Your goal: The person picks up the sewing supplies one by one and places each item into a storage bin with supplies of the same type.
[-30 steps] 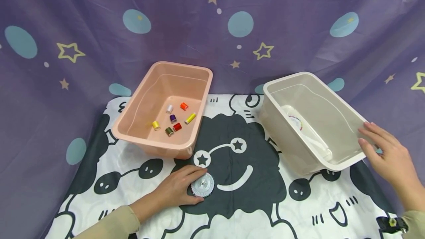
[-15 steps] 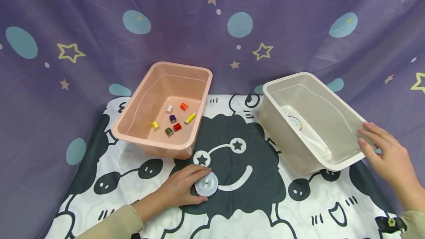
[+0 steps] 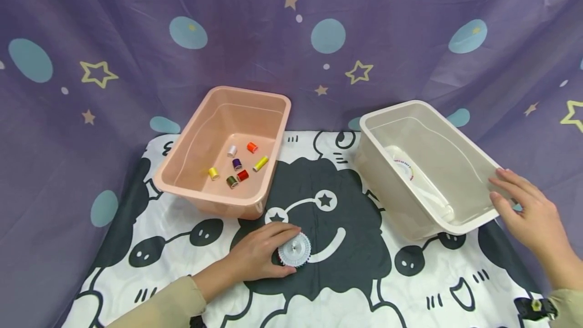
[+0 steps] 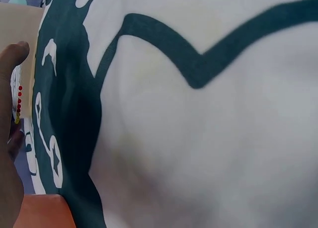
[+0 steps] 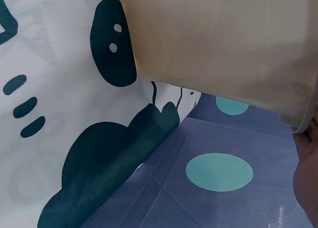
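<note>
In the head view my left hand (image 3: pixel 260 253) pinches the edge of a pin wheel (image 3: pixel 295 250), a pale disc ringed with sewing pins, just above the dark sheep print. Its red and yellow pin heads (image 4: pixel 19 101) show at the left edge of the left wrist view. My right hand (image 3: pixel 528 211) grips the near right corner of the beige bin (image 3: pixel 387 186), fingers over the rim. Inside that bin lies another pin wheel (image 3: pixel 404 170) with coloured pin heads. In the right wrist view only part of the right hand (image 5: pixel 305 173) is visible.
A pink bin (image 3: pixel 182 186) stands at the left with several thread spools in it, among them a purple spool (image 3: pixel 237 164) and a red spool (image 3: pixel 243 175). A sheep-print cloth (image 3: pixel 346 313) covers the table. Behind hangs a purple curtain (image 3: pixel 255 54).
My left hand has moved a little to the right with the pin wheel. My right hand stays at the beige bin's rim.
</note>
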Demonstrator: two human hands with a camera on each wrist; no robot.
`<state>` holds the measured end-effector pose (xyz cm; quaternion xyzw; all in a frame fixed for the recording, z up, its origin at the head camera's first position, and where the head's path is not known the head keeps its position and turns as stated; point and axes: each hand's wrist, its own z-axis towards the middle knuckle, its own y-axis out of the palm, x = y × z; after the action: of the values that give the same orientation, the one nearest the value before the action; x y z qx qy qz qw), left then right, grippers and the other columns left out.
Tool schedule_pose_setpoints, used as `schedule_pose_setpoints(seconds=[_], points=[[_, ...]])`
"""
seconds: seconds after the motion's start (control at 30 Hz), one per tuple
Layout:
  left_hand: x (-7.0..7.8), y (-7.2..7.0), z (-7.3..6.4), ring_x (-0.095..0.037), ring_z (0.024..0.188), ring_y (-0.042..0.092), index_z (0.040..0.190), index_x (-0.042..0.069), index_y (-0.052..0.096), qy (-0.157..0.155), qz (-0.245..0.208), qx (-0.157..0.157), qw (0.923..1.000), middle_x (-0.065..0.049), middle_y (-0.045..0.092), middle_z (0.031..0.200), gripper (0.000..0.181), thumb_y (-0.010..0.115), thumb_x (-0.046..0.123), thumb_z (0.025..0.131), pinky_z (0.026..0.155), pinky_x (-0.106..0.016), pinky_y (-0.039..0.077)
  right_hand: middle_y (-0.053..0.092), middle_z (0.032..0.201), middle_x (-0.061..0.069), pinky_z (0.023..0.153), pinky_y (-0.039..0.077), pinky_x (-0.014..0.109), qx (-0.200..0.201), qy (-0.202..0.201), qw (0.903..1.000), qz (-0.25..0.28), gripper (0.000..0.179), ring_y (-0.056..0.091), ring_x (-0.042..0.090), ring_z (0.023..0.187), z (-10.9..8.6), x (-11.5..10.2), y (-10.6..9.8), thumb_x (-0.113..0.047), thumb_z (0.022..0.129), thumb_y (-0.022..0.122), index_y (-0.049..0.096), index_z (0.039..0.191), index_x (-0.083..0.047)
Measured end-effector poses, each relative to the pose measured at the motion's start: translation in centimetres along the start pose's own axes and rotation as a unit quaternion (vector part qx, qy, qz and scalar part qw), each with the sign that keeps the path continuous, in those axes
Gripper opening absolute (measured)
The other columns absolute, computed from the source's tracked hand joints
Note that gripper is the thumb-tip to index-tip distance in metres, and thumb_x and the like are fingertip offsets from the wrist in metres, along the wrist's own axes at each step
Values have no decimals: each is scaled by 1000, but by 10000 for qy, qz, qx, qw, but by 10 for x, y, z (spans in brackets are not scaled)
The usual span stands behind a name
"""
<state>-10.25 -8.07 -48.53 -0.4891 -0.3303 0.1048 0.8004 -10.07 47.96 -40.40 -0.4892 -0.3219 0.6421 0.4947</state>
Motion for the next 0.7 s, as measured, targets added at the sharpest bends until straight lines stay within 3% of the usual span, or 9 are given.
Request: schedule_pose_setpoints(seconds=[0.1,0.17,0.2,0.3,0.4,0.47,0.6,0.7], points=[[1,0,3,-9,121,49,139,22,48,71,-77,-6,9999,6,51,133,77,72,56,73,100,-31,47,38,151,2,112,30,49,-53,40,10000,40,39,31,28,140,1,0,0,-24,94,50,58,129,-9],[2,0,4,-8,121,50,139,23,47,90,-124,7,9999,6,51,133,77,72,56,74,99,-31,47,37,151,2,108,29,60,-69,54,9999,74,40,30,28,141,1,0,0,-23,94,49,58,130,-8],[2,0,5,-7,121,49,139,24,46,84,-140,9,9999,6,51,133,77,72,56,74,99,-30,47,37,151,1,110,29,58,-63,57,9999,75,40,30,28,141,1,0,0,-23,94,49,58,130,-9],[4,2,8,-5,122,48,140,26,45,90,-147,89,9998,8,51,134,78,73,56,73,100,-27,46,39,150,1,113,25,23,15,20,10000,50,39,32,26,140,0,-1,1,-23,93,50,59,129,-10],[7,2,14,-5,122,48,140,26,45,185,-126,197,9996,8,51,134,80,74,55,72,100,-27,46,41,149,0,93,11,-2,106,-35,9999,41,37,35,24,139,0,-2,1,-23,93,51,61,127,-10],[11,2,21,-6,122,49,140,25,45,263,-117,262,9992,7,51,134,80,73,56,72,101,-27,46,42,148,-1,86,7,-5,132,-67,9999,60,37,35,23,139,0,-2,1,-23,93,52,61,126,-10],[20,-2,39,-7,124,48,141,23,45,416,-194,341,9984,6,50,135,80,74,55,72,103,-26,44,42,149,-1,88,6,-5,139,-94,9998,84,37,33,19,140,0,-1,0,-22,93,52,61,126,-10],[27,-6,53,-7,126,46,141,23,45,489,-175,345,9981,6,49,137,80,73,55,73,105,-25,42,42,148,-2,91,6,-4,165,-118,9997,106,37,30,9,141,-1,1,1,-22,92,52,62,126,-10]])
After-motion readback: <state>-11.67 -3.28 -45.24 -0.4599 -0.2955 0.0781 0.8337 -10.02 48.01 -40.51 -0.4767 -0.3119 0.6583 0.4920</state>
